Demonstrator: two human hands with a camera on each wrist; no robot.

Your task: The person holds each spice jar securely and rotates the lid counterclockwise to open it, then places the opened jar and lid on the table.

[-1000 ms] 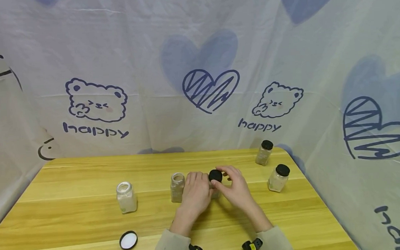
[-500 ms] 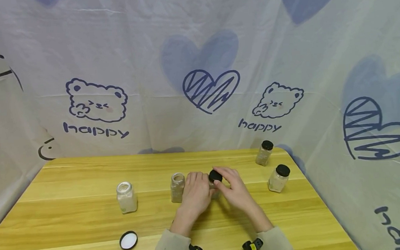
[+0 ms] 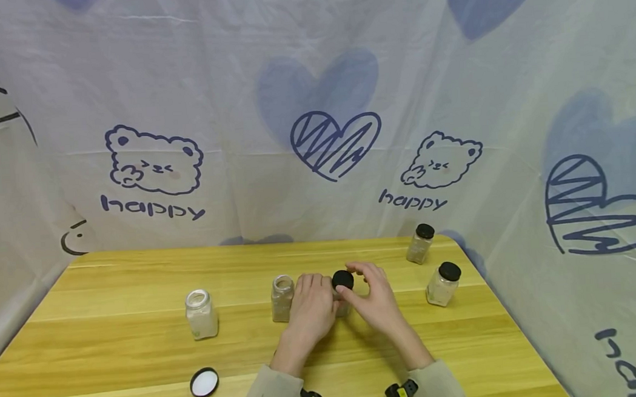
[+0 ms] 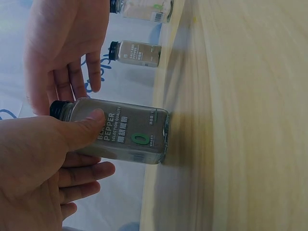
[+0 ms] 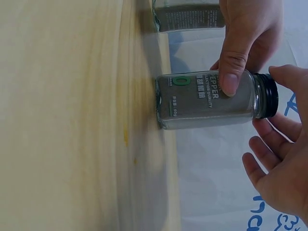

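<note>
A square glass jar of black pepper (image 4: 134, 137) stands upright on the table, a black lid (image 5: 270, 95) on its neck. My left hand (image 3: 312, 305) grips the jar's body, thumb across the label in both wrist views. My right hand (image 3: 376, 298) pinches the lid between the thumb and a fingertip on its other side, while the remaining fingers curl loosely away. Just left of my left hand is a lidless jar (image 3: 283, 304) of brownish-grey powder. Farther left stands another lidless jar (image 3: 201, 321) with pale contents, and a loose lid (image 3: 204, 384) lies nearer me, white inside up.
Two more jars with black lids stand at the right: a greyish jar (image 3: 419, 250) near the back corner and a paler jar (image 3: 441, 289) in front of it. Behind the wooden table (image 3: 110, 284) hangs a printed white cloth (image 3: 251, 184).
My right fingers closed in around the lid half a second ago and have since swung back outward, thumb still at the lid. The left hand and the jars keep their places.
</note>
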